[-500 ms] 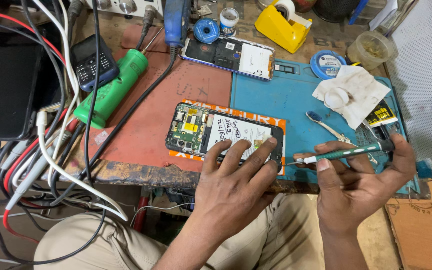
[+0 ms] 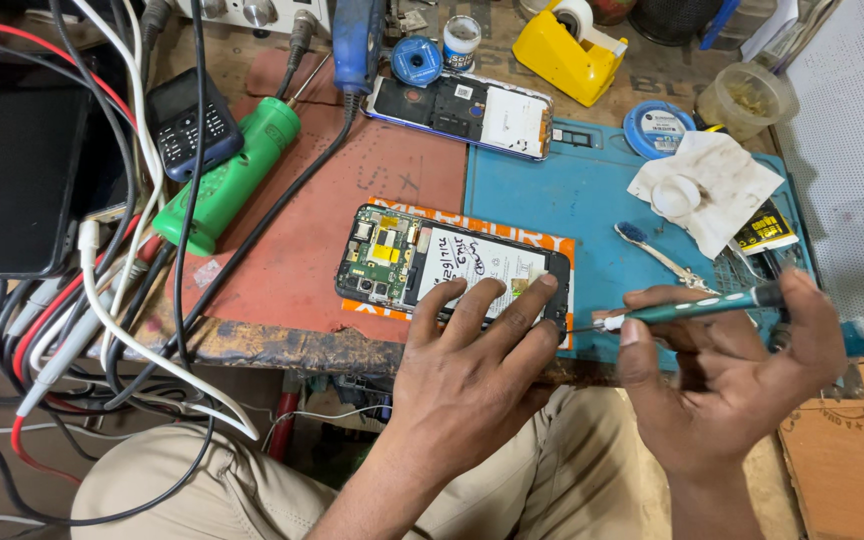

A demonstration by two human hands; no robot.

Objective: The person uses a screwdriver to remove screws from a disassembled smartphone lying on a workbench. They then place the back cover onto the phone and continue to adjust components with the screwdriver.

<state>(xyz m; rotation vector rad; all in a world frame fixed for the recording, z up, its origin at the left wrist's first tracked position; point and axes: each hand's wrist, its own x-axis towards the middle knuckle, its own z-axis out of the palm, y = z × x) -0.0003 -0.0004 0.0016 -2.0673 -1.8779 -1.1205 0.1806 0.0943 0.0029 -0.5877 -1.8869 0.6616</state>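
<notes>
Two mats cover the bench, one red (image 2: pixel 352 190) and one blue (image 2: pixel 552 200), and two opened phones lie on them: one at the back (image 2: pixel 462 105), one at the near edge (image 2: pixel 432 265) across both mats. There is one green tool (image 2: pixel 227 180) and one yellow tape dispenser (image 2: pixel 567 45). The left hand (image 2: pixel 472 375) lies spread flat, fingertips pressing the near phone. The right hand (image 2: pixel 732 375) is curled around one green screwdriver (image 2: pixel 697 308), its tip just beside that phone's corner.

Yellow tape dispenser (image 2: pixel 564 45), green tool (image 2: pixel 232 180), keypad phone (image 2: pixel 187 125), crumpled cloth (image 2: pixel 717 185).
</notes>
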